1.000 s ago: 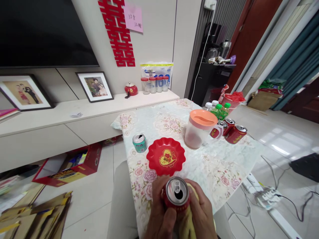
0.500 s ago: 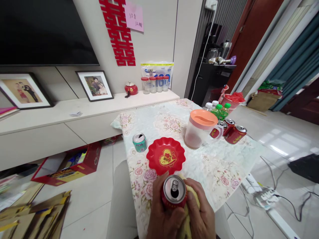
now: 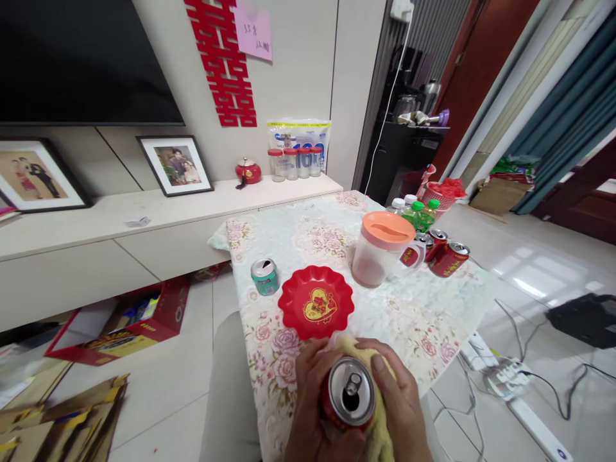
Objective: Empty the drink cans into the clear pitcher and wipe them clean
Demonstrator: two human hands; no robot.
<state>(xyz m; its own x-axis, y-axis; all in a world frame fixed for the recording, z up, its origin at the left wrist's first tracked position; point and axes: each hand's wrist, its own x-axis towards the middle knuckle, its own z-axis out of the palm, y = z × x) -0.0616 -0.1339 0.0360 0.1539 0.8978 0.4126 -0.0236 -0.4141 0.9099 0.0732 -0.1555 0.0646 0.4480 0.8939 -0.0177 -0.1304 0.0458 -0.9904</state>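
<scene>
While a pink note [image 3: 253, 32] is showing "35", the left hand [image 3: 309, 401] is clamping its fingers around a red can [image 3: 350, 391] over the tabletop [image 3: 289, 224], near the red plate [image 3: 298, 305]. The right hand [image 3: 403, 394] is gripping a yellow cloth [image 3: 382, 420] against the can, which is facing top-up, its long axis running roughly upright.

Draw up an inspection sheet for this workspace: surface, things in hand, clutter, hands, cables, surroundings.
Surface: floral tablecloth covers the table.
In hand: opened red can, with a yellow cloth against its side.
Clutter: red plate, teal can, orange-lidded pitcher, more red cans, capped bottles.
Hands: left hand grips the can; right hand holds the cloth to it.
Cables: loose cables on the floor around power strips; none seen on the tablecloth.
Surroundings: white cabinet with framed photos and jars; open red box and cardboard on the floor.
</scene>
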